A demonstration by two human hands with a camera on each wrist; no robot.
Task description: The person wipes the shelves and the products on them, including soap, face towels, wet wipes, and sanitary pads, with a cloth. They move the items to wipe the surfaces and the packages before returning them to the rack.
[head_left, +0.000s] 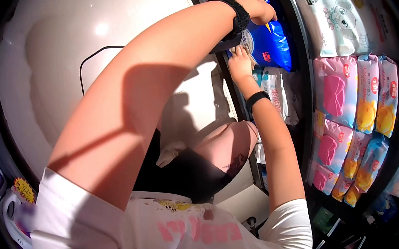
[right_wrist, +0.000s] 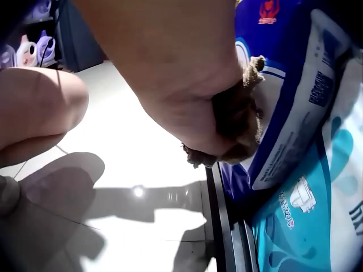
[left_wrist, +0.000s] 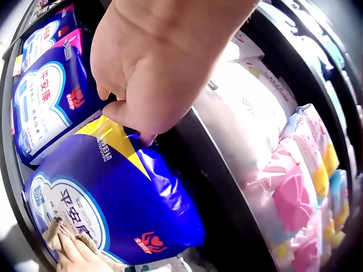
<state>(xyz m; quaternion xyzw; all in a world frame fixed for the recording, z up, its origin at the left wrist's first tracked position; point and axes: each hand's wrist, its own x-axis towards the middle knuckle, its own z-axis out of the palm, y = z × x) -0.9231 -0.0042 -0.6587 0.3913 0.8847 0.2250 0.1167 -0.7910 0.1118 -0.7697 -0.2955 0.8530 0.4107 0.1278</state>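
Observation:
A large blue plastic pack (left_wrist: 125, 192) with a yellow corner and a white label lies on the dark shelf. My left hand (head_left: 258, 9) reaches across to its far end; in the left wrist view the curled fingers and thumb grip the pack's edge beside the yellow corner. Gripping a crumpled brown cloth (right_wrist: 249, 113), my right hand (head_left: 240, 65) works at the near face of the same pack. The cloth lies against the white label in the left wrist view. Part of the right hand's fingers is hidden behind the cloth in the right wrist view.
Another blue pack (left_wrist: 48, 102) lies beyond the held one. Teal-and-white packs (right_wrist: 295, 221) adjoin it on the near side. A higher shelf carries an elephant-print pack (head_left: 340, 19) and pink wipes packs (head_left: 335, 92). Bottles (head_left: 14, 217) stand at far left, across the pale tiled floor (head_left: 59, 66).

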